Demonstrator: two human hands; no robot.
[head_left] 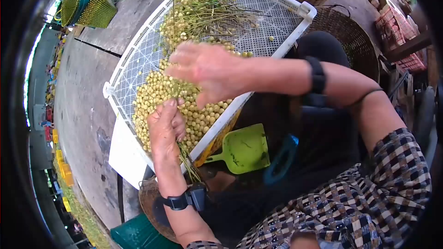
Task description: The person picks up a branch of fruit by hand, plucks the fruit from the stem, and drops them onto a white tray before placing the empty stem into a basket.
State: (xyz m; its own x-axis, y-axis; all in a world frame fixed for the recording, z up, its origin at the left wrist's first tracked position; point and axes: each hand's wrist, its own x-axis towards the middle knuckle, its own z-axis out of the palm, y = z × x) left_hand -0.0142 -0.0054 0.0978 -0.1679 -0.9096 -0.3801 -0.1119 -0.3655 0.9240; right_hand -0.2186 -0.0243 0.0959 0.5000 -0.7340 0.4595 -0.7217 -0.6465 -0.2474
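My left hand [166,122] is closed around a small bunch of green stems [187,159], whose ends stick out below the fist. It is over the near left part of a white mesh tray [277,18]. Many small round yellow-green fruits [154,90] lie heaped in the tray around it. My right hand [203,69], blurred by motion, hovers over the middle of the heap with its fingers spread. Behind it, more fruits and a tangle of thin stems [221,16] lie at the tray's far side.
A green dustpan [245,150] is beside the tray's near edge. Woven baskets [339,32] stand at the right, near a pink crate [399,32]. Yellow-black baskets [97,11] sit at the far left. A dark green container [138,233] is at the bottom left.
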